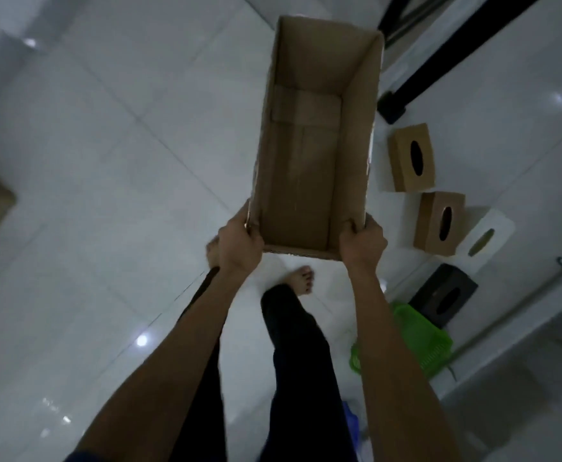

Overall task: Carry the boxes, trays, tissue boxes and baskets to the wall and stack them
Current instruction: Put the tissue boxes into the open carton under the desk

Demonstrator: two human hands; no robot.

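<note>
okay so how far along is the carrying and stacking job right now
Done: no finished stack is visible in this view. In hand: the left hand and right hand grip the near corners of an open cardboard box, held above the floor. Left: two brown tissue boxes, a white one, a black one and a green basket lie unstacked.

I see a glossy white tiled floor (pixel 99 168) with small bright light reflections scattered across it. A black metal frame leg (pixel 439 58) slants down to a foot on the tiles at the far right. Nearer than that leg, a bare foot (pixel 301 278) and black trouser legs (pixel 303 355) stand on the floor.
</note>
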